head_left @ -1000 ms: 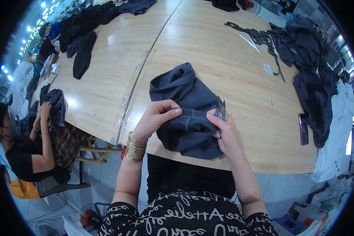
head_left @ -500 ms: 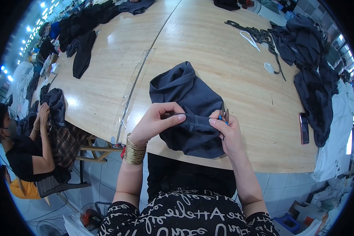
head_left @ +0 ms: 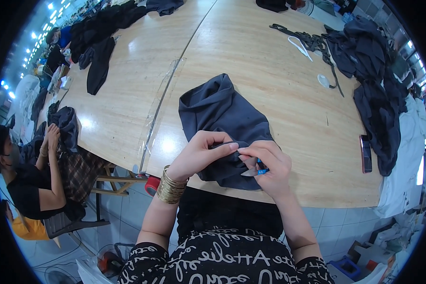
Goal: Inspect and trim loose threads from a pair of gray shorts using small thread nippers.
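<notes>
A dark grey garment (head_left: 232,109) lies bunched on the wooden table in front of me, its near edge raised between my hands. My left hand (head_left: 199,154) is closed, pinching that edge between thumb and fingers. Against it, my right hand (head_left: 273,168) is closed too, with thumb and forefinger pinched at the same edge close to my left thumb. Tucked in the right palm is a pair of thread snips (head_left: 249,173) with blue parts, blades pointing left. Whatever the right fingertips pinch is too small to make out.
The wooden table (head_left: 298,99) has a taped seam. Dark garments (head_left: 376,123), a phone (head_left: 366,154), a dark strap (head_left: 336,78) and a white loop (head_left: 300,48) are on the right. At left a seated co-worker (head_left: 38,184) handles dark cloth. More dark clothes (head_left: 99,66) lie at far left.
My right hand has moved left and turned, bringing its fingertips to my left thumb; the snips' blades now point left. My left hand has shifted slightly right and down, and the stitched seam is mostly covered.
</notes>
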`<state>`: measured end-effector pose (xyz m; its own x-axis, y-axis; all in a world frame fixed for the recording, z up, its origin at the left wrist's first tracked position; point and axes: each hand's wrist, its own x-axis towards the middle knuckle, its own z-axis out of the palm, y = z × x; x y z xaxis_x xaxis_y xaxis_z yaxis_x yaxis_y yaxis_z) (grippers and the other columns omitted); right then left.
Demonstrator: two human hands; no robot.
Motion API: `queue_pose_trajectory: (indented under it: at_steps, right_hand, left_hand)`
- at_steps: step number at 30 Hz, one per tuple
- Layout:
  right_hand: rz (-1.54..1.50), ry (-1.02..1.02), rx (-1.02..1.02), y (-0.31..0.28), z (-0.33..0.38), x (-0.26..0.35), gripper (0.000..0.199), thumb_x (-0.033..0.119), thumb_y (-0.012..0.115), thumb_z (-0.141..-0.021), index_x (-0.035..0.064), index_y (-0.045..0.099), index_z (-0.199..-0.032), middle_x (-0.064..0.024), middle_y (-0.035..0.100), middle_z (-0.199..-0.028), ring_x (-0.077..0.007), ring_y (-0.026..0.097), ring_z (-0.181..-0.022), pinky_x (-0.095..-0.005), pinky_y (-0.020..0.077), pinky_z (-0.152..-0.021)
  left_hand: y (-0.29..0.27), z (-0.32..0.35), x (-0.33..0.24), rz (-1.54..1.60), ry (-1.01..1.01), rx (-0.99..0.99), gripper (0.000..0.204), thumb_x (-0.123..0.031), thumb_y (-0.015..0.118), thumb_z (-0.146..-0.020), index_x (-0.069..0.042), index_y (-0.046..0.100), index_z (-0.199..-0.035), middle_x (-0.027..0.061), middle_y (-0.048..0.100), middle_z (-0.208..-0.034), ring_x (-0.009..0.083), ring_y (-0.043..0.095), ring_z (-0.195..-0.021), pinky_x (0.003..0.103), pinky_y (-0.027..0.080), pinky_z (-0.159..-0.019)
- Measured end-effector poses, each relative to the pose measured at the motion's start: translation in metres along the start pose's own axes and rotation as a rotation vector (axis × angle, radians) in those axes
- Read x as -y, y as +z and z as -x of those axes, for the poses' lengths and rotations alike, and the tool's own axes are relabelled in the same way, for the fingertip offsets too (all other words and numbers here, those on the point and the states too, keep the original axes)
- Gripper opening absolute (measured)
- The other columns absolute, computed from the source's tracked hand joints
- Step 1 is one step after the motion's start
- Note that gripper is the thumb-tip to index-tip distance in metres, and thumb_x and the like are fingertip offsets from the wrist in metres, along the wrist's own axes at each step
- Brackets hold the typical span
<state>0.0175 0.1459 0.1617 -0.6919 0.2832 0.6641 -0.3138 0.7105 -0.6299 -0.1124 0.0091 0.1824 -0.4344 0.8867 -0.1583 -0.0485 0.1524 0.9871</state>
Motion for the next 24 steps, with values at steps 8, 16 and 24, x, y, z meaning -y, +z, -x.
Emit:
queue_pose_trajectory:
  at_steps: [8, 16, 24]
  right_hand:
    - [0.170, -0.148, 0.086, -0.002, 0.003, -0.002, 0.040, -0.007, 0.061, -0.052, 0.0067, 0.061, -0.089, -0.0040, 0.055, -0.082, -0.0175, 0.056, -0.060, -0.0268, 0.0442, -0.051]
    - [-0.606, 0.608, 0.248, 0.000, 0.006, -0.003, 0.009, 0.012, 0.049, -0.092, 0.0042, 0.051, -0.089, 0.0018, 0.041, -0.078, -0.0076, 0.042, -0.062, -0.0197, 0.0353, -0.058]
    - [-0.671, 0.788, 0.053, -0.012, 0.003, 0.000, 0.009, 0.014, 0.051, -0.092, 0.0052, 0.051, -0.090, 0.0040, 0.046, -0.076, -0.0027, 0.041, -0.067, -0.0181, 0.0342, -0.062]
  left_hand:
    - [0.006, 0.000, -0.003, 0.119, -0.088, -0.002, 0.018, -0.016, 0.060, -0.087, -0.001, 0.063, -0.076, -0.0072, 0.054, -0.068, -0.0016, 0.042, -0.064, 0.015, 0.034, -0.057]
    - [0.006, -0.002, 0.004, 0.112, -0.083, -0.002, 0.016, -0.015, 0.060, -0.087, 0.000, 0.064, -0.081, -0.0071, 0.055, -0.072, -0.0012, 0.044, -0.066, 0.015, 0.036, -0.059]
    - [0.003, -0.001, 0.002, 0.098, -0.060, 0.035, 0.018, -0.016, 0.065, -0.083, 0.002, 0.064, -0.083, -0.0048, 0.058, -0.074, 0.0005, 0.048, -0.069, 0.016, 0.039, -0.062]
